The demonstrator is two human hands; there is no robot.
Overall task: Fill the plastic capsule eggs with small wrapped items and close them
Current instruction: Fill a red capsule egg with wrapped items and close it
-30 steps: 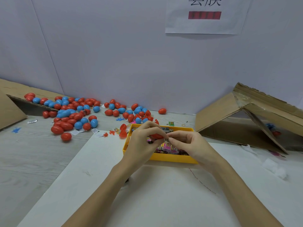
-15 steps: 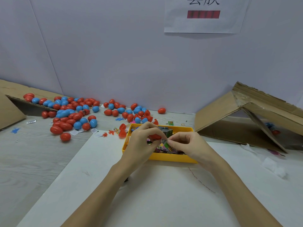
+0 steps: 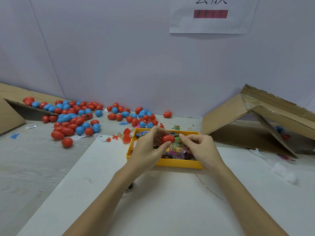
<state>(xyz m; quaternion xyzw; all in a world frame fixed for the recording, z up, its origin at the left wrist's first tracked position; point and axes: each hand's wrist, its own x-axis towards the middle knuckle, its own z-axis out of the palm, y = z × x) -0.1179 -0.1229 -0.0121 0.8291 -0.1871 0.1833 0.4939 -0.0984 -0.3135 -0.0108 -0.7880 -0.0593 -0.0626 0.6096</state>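
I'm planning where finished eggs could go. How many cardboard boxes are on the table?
2. One cardboard box lies tipped at the far left, eggs spilling from it; the other cardboard box lies tipped at the right. More may sit outside the view.

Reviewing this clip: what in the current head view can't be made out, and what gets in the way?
- Red egg: the left hand hides its near side, so no seam or gap shows.
- Right hand: its curled fingers hide whatever the grip holds.
- Yellow tray: both hands cover much of the wrapped items inside.
- Wall sign: its text is cut off by the top edge.
- Right cardboard box: the inside is shadowed and its contents are too small to tell.
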